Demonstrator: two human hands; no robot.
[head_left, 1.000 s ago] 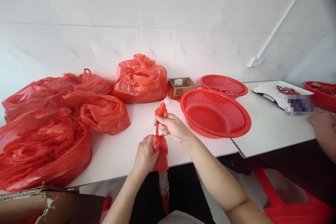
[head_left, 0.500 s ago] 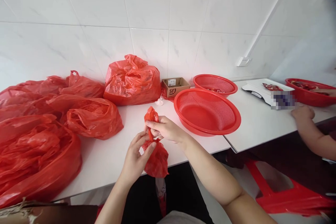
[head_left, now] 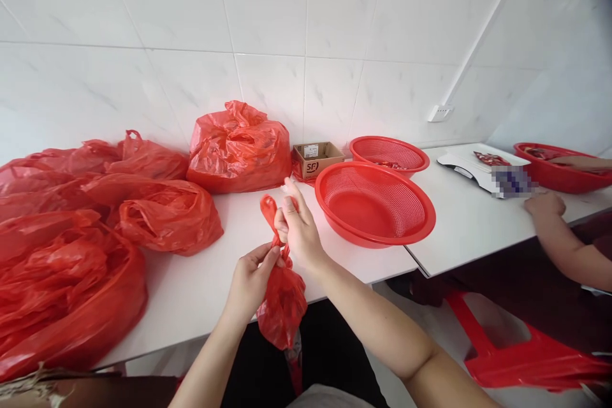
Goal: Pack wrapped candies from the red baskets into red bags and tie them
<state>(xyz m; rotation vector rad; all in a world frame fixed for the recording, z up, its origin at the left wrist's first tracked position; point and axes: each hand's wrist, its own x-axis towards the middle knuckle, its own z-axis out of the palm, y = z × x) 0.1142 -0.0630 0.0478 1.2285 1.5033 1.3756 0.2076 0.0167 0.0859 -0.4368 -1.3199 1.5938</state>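
A small filled red plastic bag hangs at the table's front edge, above my lap. My left hand pinches its gathered neck between thumb and fingers. Just above, my right hand is closed on the upper part of the neck, with some fingertips raised. A loop of the bag's top stands up to the left of my right hand. The contents show only as dark shapes through the film. Right of my hands stands a red perforated basin, with nothing seen inside.
Large red plastic bags crowd the table's left, and a full red bag stands by the wall. Behind are a small carton and a second basin. At right, a co-worker's hand rests near a scale.
My right hand has turned upright and drawn the bag's neck into a longer twist. My left hand has closed into a pinch on the neck. The bag hangs slightly lower.
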